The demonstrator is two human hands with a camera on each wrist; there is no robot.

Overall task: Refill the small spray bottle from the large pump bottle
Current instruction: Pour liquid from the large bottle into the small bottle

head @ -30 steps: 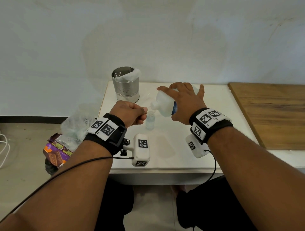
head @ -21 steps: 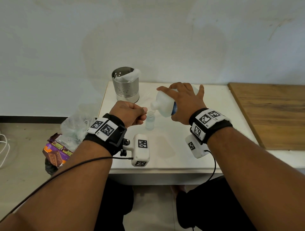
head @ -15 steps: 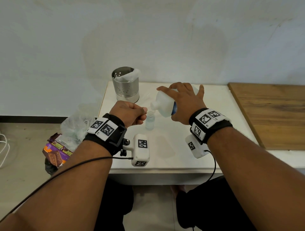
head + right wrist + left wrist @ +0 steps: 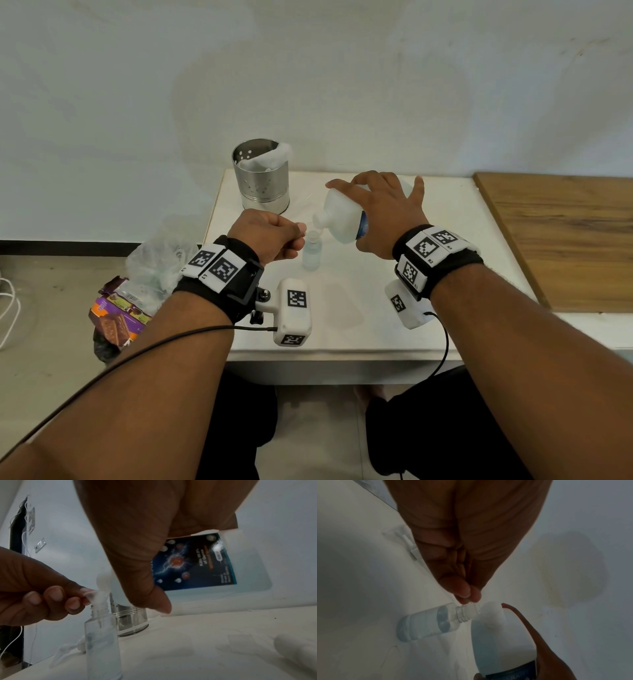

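Your right hand (image 4: 387,212) grips the big bottle (image 4: 342,217), tipped neck-down leftward over the upright spray bottle (image 4: 311,255), whose funnel (image 4: 97,597) your left hand (image 4: 270,236) pinches.

Both forearms are bare, without sleeves. Each wrist wears a black strap: the left wristband (image 4: 224,274) and right wristband (image 4: 435,260) carry white tiles printed with black square codes. A white boxy left wrist camera (image 4: 294,311) and right wrist camera (image 4: 404,305) hang beneath, also coded, each trailing a thin black cable (image 4: 137,353). Dark trousers (image 4: 239,428) cover the legs.
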